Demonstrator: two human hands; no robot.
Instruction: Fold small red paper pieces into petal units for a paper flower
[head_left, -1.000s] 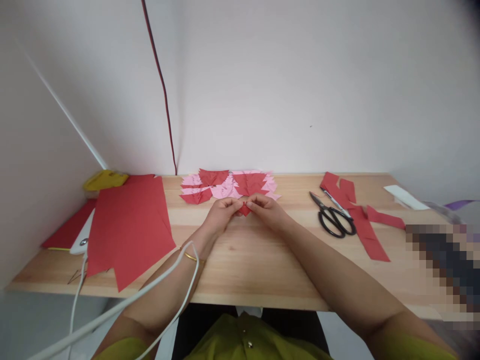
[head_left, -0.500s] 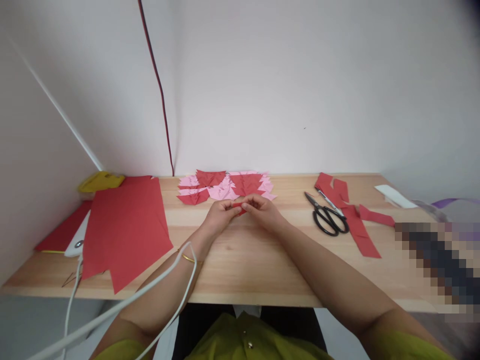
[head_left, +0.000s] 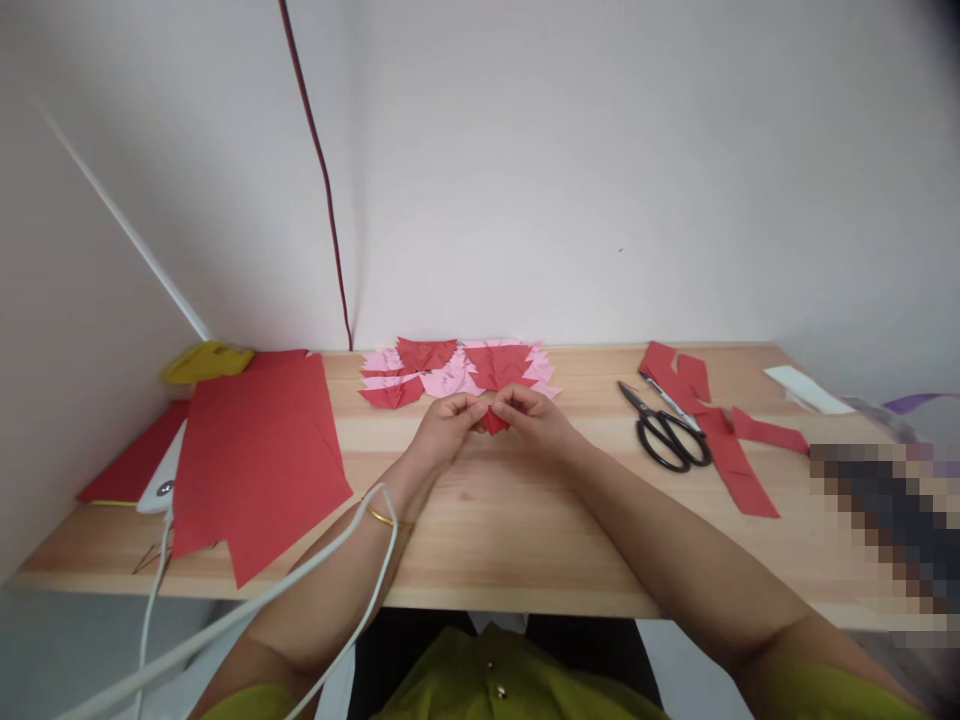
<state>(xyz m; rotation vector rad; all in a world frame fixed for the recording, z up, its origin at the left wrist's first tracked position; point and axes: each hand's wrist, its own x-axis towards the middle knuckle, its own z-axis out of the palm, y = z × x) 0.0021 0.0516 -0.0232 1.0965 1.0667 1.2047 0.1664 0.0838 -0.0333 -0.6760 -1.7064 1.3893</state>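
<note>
Between my fingertips is a small folded piece of red paper [head_left: 493, 421], its lower end pointed. My left hand [head_left: 448, 424] pinches it from the left, thumb against fingers. From the other side my right hand [head_left: 538, 420] grips it in the same way, the two thumbs nearly meeting. Just behind my hands lie several folded red paper pieces [head_left: 499, 366] and folded pink paper pieces [head_left: 448, 380], grouped near the wall. The finer folds of the held paper are partly covered by my fingers.
Large red paper sheets [head_left: 259, 470] lie at the left, with a yellow object [head_left: 208, 362] behind. To the right are black-handled scissors [head_left: 664, 430], a pen [head_left: 675, 404], red paper strips [head_left: 731, 460] and a white item [head_left: 808, 390]. A white cable [head_left: 300, 572] crosses before my left forearm.
The red paper now shows more of its pointed lower part between my fingers. Both hands still hold it. The whole view has shifted slightly.
</note>
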